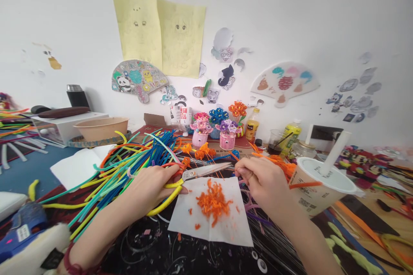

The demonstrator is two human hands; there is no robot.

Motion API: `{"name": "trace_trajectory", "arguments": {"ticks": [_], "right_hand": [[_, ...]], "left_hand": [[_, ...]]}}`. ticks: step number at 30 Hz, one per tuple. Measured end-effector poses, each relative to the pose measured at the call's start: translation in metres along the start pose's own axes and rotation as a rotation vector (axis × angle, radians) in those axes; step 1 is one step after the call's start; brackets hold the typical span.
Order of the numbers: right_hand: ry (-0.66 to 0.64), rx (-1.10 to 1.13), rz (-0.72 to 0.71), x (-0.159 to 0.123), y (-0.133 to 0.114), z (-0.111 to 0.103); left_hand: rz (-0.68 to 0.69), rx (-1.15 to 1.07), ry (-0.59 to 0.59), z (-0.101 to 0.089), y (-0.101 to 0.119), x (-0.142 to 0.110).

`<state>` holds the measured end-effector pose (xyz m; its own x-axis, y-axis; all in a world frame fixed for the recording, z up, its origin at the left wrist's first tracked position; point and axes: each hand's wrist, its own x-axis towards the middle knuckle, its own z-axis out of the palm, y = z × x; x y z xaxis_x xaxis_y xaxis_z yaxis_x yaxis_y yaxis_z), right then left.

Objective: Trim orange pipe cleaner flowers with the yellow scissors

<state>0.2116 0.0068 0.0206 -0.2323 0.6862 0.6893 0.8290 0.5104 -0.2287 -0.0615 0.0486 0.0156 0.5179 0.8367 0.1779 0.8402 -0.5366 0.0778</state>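
My left hand (161, 184) is closed round the handles of a pair of scissors (206, 171), whose loops look yellow and red. The blades point right, above a white paper sheet (183, 217). A loose heap of orange fuzz clippings (213, 202) lies on that sheet. Just beyond the blade tips, my right hand (263, 180) is closed in a pinch. An orange pipe cleaner (306, 184) sticks out to the right from behind this hand; its other end is hidden by the fingers.
Bundles of coloured pipe cleaners (106, 180) spread to the left. Pink pots of fuzzy flowers (227, 139) stand at the back, before the wall. A lidded cup with a straw (322, 184) is close to my right forearm. A blue glue gun (24, 227) lies at the lower left.
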Motion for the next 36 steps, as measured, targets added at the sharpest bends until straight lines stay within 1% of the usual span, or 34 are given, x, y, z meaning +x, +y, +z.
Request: {"name": "trace_trajectory", "arguments": {"ticks": [2, 5, 9, 11, 13, 16, 19, 22, 24, 26, 31, 36], "right_hand": [[-0.027, 0.023, 0.038, 0.0, 0.001, 0.0], [-0.104, 0.061, 0.106, 0.0, 0.001, 0.001], [-0.208, 0.146, 0.204, 0.002, -0.001, 0.001], [-0.227, 0.182, 0.22, 0.003, -0.002, 0.0], [-0.232, 0.206, 0.22, 0.003, -0.003, -0.001], [-0.223, 0.164, 0.181, 0.003, 0.0, -0.001], [-0.206, 0.003, 0.089, 0.002, 0.004, 0.0], [-0.191, -0.138, -0.007, 0.002, 0.008, 0.001], [-0.166, -0.18, -0.049, 0.002, 0.009, 0.002], [-0.142, -0.183, -0.071, 0.001, 0.009, 0.003], [-0.085, -0.125, -0.09, 0.0, 0.008, 0.005], [-0.018, -0.097, -0.123, 0.0, 0.007, 0.004]], "left_hand": [[-0.066, -0.067, -0.018, -0.005, 0.003, 0.0], [-0.145, -0.138, -0.035, -0.01, 0.005, -0.001], [-0.202, -0.13, 0.053, -0.01, 0.007, -0.002], [-0.228, -0.124, 0.079, -0.01, 0.007, -0.001], [-0.212, -0.118, 0.103, -0.01, 0.005, -0.002], [-0.105, -0.098, 0.162, -0.008, 0.002, -0.002], [-0.028, -0.064, 0.183, -0.007, 0.0, -0.003], [-0.031, -0.026, 0.174, -0.007, 0.001, -0.004], [-0.05, 0.004, 0.17, -0.008, 0.003, -0.004], [-0.056, 0.032, 0.162, -0.009, 0.004, -0.004], [-0.021, 0.07, 0.158, -0.008, 0.004, -0.005], [-0.017, 0.006, 0.139, -0.007, 0.003, -0.005]]}}
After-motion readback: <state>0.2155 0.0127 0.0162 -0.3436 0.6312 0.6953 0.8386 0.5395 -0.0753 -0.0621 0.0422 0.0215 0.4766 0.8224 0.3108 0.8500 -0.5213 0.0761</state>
